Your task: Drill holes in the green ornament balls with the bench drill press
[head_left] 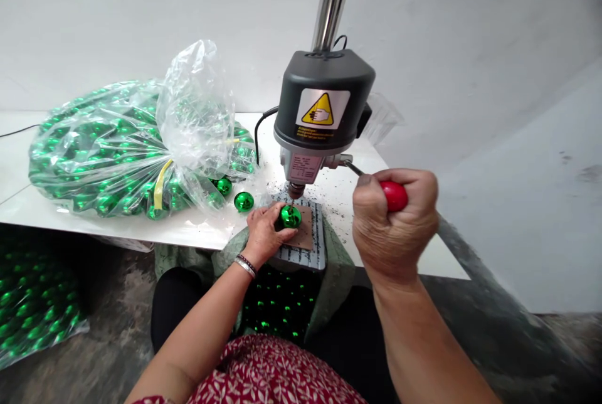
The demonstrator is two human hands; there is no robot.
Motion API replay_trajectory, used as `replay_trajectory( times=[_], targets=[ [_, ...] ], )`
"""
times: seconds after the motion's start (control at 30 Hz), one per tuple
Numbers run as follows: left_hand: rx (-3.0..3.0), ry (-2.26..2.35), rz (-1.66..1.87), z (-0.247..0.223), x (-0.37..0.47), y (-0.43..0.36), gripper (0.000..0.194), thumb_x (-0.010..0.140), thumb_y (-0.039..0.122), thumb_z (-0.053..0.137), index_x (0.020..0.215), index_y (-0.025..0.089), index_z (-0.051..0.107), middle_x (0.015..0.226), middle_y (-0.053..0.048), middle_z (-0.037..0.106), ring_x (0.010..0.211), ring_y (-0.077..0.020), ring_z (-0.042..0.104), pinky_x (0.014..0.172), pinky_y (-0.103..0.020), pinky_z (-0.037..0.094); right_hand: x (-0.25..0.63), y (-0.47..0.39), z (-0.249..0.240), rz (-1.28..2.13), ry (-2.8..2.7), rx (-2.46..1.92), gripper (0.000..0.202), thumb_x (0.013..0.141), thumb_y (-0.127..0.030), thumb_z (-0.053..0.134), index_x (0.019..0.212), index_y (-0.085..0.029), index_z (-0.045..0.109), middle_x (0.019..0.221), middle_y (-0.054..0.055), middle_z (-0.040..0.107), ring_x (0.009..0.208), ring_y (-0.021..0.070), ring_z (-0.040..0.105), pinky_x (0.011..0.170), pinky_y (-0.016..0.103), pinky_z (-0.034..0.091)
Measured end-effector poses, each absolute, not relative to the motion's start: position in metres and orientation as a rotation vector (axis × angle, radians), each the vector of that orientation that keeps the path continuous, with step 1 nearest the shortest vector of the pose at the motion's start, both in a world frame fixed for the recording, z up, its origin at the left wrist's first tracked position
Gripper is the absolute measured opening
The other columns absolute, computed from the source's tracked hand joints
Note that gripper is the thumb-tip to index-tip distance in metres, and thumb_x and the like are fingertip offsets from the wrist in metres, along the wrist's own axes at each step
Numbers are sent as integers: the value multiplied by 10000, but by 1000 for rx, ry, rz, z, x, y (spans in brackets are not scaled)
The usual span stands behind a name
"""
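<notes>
A shiny green ball (291, 216) rests on a brown board (305, 236) over the grey slotted base of a drill press (324, 100). My left hand (266, 228) grips the ball from its left side, thumb toward the front. Right above the ball is the drill chuck (296, 189), its bit reaching down to the ball; whether it has entered cannot be made out. My right hand (397, 216) is closed around the red knob (394, 196) of the press's feed lever, to the right of the drill head.
A tied clear plastic bag (108, 147) full of green balls lies on the white table (197, 233) at left. A loose green ball (244, 202) sits by the base, among dark shavings. Below are another bag of balls (37, 297) and an open green sack (336, 260) holding more.
</notes>
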State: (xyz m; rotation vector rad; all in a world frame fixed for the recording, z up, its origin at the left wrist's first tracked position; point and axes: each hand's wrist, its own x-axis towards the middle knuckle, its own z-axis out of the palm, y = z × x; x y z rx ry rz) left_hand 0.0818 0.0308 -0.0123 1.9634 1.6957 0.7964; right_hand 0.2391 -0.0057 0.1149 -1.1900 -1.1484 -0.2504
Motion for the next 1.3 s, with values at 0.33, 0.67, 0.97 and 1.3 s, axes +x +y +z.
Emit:
replay_trajectory(
  times=[0.33, 0.67, 0.97, 1.3],
  targets=[
    [1960, 1676, 831, -13, 81, 31, 602, 769, 289, 908, 1343, 286, 728, 1109, -61, 770, 1147, -315, 647, 1090, -472, 434, 238, -5, 93, -304, -1137, -1133, 190, 875, -395, 670, 816, -234, 589, 674, -23, 616, 553, 112, 551, 539, 263, 454],
    [1960, 1638, 864, -14, 81, 31, 600, 763, 281, 903, 1335, 247, 727, 1163, -81, 776, 1162, -329, 657, 1087, -486, 457, 241, -8, 80, -287, -1252, -1049, 123, 897, -330, 636, 844, -237, 575, 702, -33, 644, 568, 112, 585, 546, 257, 464],
    [1908, 1509, 948, -14, 68, 19, 560, 743, 197, 862, 1280, 249, 709, 1187, -56, 774, 1212, -292, 677, 1144, -463, 485, 248, 20, 156, -80, -1193, -1236, 303, 876, -540, 620, 785, -264, 534, 651, -42, 552, 543, 117, 474, 529, 287, 412],
    [1815, 1387, 1037, -17, 19, -6, 420, 899, 374, 744, 1291, 223, 744, 1287, -101, 766, 1168, -260, 711, 1104, -422, 552, 247, 18, 151, -45, -1173, -1215, 236, 862, -481, 632, 820, -263, 554, 726, -27, 587, 624, 128, 510, 592, 300, 451]
  ],
)
